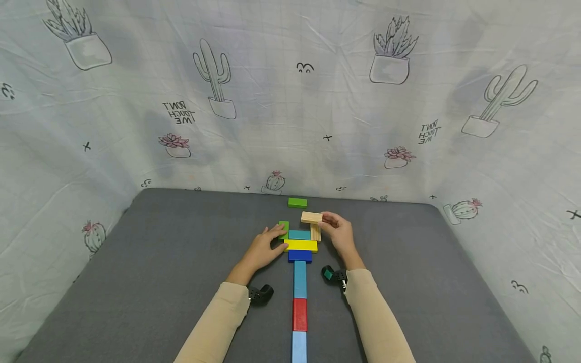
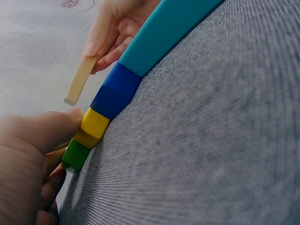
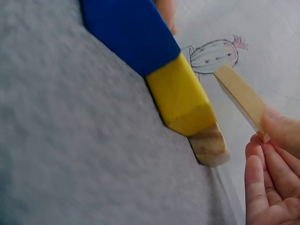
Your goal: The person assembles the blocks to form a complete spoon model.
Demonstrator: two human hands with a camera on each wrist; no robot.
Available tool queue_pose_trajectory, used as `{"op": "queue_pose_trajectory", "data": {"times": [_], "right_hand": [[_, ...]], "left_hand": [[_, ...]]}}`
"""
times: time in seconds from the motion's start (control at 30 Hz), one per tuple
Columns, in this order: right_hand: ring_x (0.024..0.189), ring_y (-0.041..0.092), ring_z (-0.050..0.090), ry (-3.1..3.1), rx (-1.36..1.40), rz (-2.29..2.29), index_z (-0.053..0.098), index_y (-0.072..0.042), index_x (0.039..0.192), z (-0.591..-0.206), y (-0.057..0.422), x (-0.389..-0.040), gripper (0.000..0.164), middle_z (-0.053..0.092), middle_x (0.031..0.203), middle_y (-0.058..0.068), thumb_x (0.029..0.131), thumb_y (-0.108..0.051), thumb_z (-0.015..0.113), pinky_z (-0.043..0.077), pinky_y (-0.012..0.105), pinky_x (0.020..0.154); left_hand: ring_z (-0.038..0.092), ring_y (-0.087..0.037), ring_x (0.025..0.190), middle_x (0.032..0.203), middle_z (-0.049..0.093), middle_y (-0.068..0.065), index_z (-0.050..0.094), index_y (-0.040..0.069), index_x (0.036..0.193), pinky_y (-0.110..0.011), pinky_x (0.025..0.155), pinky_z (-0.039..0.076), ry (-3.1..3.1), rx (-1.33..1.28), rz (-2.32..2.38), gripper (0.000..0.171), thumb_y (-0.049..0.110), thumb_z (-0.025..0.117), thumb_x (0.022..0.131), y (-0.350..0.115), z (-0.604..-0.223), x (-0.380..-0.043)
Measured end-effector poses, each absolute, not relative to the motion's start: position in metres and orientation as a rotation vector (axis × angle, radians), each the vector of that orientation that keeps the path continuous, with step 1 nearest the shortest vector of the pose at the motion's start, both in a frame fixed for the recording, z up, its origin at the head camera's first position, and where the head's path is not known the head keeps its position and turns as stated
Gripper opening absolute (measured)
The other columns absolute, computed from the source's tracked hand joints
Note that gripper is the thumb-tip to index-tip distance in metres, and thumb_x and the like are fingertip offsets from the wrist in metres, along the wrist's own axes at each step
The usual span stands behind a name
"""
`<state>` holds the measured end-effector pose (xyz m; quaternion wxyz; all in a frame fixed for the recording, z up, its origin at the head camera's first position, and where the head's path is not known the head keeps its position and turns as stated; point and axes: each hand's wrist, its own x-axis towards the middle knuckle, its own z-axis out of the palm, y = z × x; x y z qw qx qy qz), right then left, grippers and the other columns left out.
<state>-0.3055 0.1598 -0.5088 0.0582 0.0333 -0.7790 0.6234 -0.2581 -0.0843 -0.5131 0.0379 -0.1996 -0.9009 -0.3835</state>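
Thumb and fingers of my right hand [image 1: 339, 233] pinch one end of a plain wooden block [image 1: 311, 218], held raised in the right wrist view. Below it, another plain wooden block [image 1: 315, 233] stands beside a teal block [image 1: 299, 235]. My left hand [image 1: 264, 248] rests its fingertips on a green block [image 1: 284, 229] at the left. The left thumb touches the left end of a yellow block [image 1: 300, 245], which lies crosswise in front of these. A dark blue block [image 3: 126, 33] adjoins the yellow one.
From the dark blue block, a light blue block [image 1: 299, 280], a red block [image 1: 299, 314] and a paler blue block [image 1: 299, 347] run in line toward me. Another green block [image 1: 297, 202] lies near the far edge of the grey table [image 1: 181, 242]. A printed cloth [image 1: 281, 116] hangs behind.
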Motion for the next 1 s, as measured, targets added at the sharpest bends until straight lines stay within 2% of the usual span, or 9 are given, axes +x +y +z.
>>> {"op": "queue_pose_trajectory", "data": {"times": [0.47, 1.0], "right_hand": [[0.096, 0.024, 0.063, -2.488, 0.235, 1.72, 0.067, -0.004, 0.116, -0.504, 0.145, -0.303, 0.032, 0.068, 0.106, 0.014, 0.085, -0.014, 0.071, 0.054, 0.034, 0.084], [0.087, 0.021, 0.061, -2.666, 0.345, 1.501, 0.067, -0.009, 0.117, -0.503, 0.141, -0.305, 0.031, 0.069, 0.102, 0.009, 0.087, -0.016, 0.069, 0.053, 0.03, 0.074]], "left_hand": [[0.035, -0.021, 0.139, 0.147, 0.044, -0.002, 0.058, 0.01, 0.131, -0.044, 0.118, 0.019, -2.786, -0.58, -1.194, 0.046, 0.032, 0.064, 0.091, -0.084, -0.511, -0.258], [0.035, -0.02, 0.139, 0.147, 0.044, -0.002, 0.058, 0.009, 0.131, -0.044, 0.117, 0.019, -2.788, -0.56, -1.217, 0.046, 0.03, 0.065, 0.09, -0.082, -0.509, -0.259]]}}
